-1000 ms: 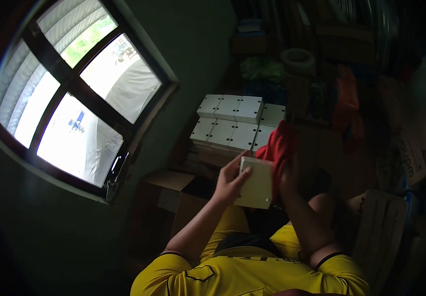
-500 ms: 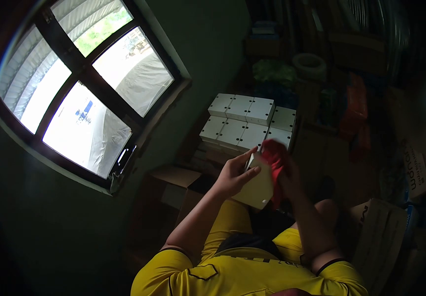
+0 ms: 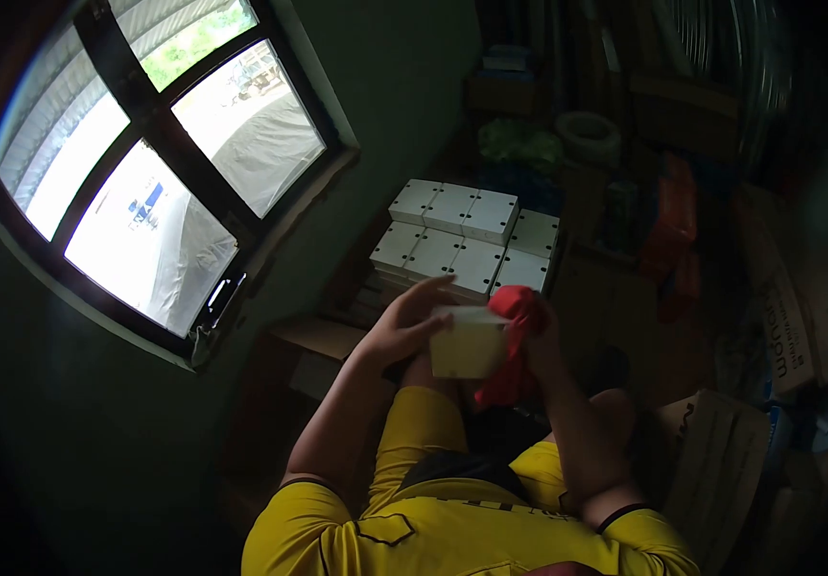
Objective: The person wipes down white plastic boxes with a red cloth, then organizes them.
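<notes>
A pale white box (image 3: 465, 348), slightly blurred, is held above my lap. My left hand (image 3: 402, 324) is at its left side, fingers apart, with the thumb at the box's upper left edge; whether it touches is hard to tell. Bunched in my right hand (image 3: 544, 341) is a red cloth (image 3: 510, 374), pressed around the right side of the box. Most of the right fingers are hidden by shadow and cloth. Just beyond my hands stand stacked white boxes (image 3: 454, 261) with dark spots at their corners.
A dark-framed window (image 3: 155, 125) is in the wall on the left. Below it sits an open cardboard box (image 3: 313, 338). To the right are cardboard cartons (image 3: 716, 470) and an orange-red object (image 3: 671, 216). A pale ring-shaped roll (image 3: 589, 137) lies at the back.
The box has turned and its near end has come up. My left hand has loosened from its side, fingers spreading. The red cloth has moved slightly lower and left with my right hand.
</notes>
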The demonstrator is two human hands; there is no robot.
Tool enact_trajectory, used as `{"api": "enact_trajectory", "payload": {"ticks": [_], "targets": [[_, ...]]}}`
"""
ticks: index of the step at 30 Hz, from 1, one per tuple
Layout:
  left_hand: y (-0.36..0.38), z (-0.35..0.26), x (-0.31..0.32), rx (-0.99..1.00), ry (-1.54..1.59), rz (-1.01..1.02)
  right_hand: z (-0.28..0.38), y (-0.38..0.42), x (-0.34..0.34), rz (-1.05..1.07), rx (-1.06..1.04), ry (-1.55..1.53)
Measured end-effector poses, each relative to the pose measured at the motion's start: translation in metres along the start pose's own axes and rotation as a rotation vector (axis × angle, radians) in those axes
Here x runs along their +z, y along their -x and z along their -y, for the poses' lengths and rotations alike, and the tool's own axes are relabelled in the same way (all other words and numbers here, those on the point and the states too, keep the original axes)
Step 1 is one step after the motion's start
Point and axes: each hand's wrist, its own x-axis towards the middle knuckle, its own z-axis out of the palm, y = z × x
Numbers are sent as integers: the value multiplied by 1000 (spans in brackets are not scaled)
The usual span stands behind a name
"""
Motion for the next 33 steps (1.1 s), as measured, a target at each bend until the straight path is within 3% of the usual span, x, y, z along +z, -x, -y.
{"api": "enact_trajectory", "payload": {"ticks": [1,4,5,6,8,10,12,15,18,22,23,24,26,29,30,32,33], "targets": [[3,7,6,13,107,-76,-4,-3,-7,-138,51,-56],[10,53,43,-1,206,-153,4,-23,-21,-199,-106,-319],[13,50,69,-13,280,-309,12,-26,-16,-204,-102,-313],[6,60,79,177,157,-337,-1,-27,-18,-227,-66,-294],[-10,71,89,265,116,-695,-33,-27,-27,-273,5,-249],[-25,70,83,237,416,-868,-19,-4,2,-275,5,-53],[-34,48,80,262,384,-999,-10,9,10,-240,25,29],[-28,51,70,234,175,-771,-5,14,-1,-85,84,-42],[-24,54,61,258,-40,-573,-3,17,-15,-3,71,138],[-6,57,69,153,-163,-325,-2,7,-23,147,-19,-32],[0,59,72,135,-219,-280,3,14,-17,29,50,10],[1,67,78,208,-180,-324,6,15,-11,9,70,-26],[5,72,79,121,-5,-464,7,20,2,-35,116,-101],[-3,75,62,82,135,-732,-15,29,13,-9,-220,563],[-7,65,57,67,310,-802,-10,35,25,76,-343,746],[-15,53,49,33,344,-738,0,50,48,254,-590,1102],[-18,54,52,86,172,-706,1,53,50,217,-618,1061]]}}
